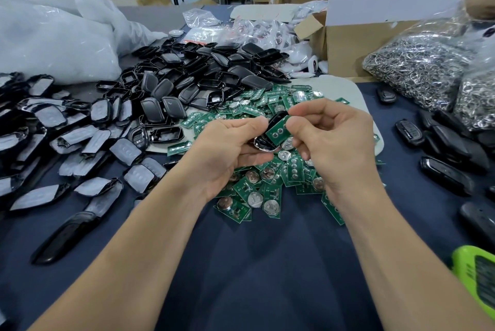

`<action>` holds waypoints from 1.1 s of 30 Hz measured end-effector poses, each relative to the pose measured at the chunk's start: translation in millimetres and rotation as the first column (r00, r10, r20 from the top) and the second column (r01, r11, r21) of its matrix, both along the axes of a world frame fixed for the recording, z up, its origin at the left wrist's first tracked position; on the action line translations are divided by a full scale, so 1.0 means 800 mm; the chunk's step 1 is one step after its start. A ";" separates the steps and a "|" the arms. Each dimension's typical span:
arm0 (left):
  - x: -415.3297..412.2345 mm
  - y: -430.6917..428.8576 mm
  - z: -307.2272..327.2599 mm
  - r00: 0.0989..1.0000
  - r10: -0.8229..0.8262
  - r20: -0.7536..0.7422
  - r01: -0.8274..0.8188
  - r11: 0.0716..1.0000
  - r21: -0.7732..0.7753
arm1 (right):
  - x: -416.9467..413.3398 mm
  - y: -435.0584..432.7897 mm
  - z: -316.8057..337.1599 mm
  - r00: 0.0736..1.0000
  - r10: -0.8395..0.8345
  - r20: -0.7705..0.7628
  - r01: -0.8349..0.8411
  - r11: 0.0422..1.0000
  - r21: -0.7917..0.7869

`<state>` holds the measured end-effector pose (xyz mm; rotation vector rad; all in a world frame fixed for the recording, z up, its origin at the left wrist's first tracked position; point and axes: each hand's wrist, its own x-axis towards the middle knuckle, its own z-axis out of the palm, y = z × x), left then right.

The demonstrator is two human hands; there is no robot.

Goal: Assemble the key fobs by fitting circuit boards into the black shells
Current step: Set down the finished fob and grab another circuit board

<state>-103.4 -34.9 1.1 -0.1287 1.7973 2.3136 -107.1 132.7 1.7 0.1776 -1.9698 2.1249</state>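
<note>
The table (254,263) is covered in dark cloth. Its far half carries a shell pile (187,76). A board pile (257,186) lies directly below both hands. Assembled fobs (450,154) sit along the right side, and bags of rings (417,68) stand behind them.

The left hand (227,154) holds one shell (276,118) above the board pile. Its fingers are curled under the shell and its thumb lies along the upper edge. The right hand (332,143) pinches one board (280,129) between thumb and forefinger, with the other fingers loosely curled.

Key relation: the shell's long axis runs from lower left to upper right, tilted toward the right hand. The board lies over the shell's open face with its long axis on nearly the same line. The board touches the shell. Whether it is seated cannot be told.

Judgement: the fitting step is in hand. The right hand is the nearer one to press the board down and leftward into the shell while the left hand braces it.

Open room: bare cloth lies between the board pile and the near edge. Parts crowd the left, far and right sides, so the hands work best above the pile.
</note>
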 end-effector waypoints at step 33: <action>0.009 0.002 0.000 0.984 0.065 -0.166 -0.083 0.991 -0.103 | 0.008 -0.013 -0.002 0.978 -0.190 -0.089 0.210 0.878 0.431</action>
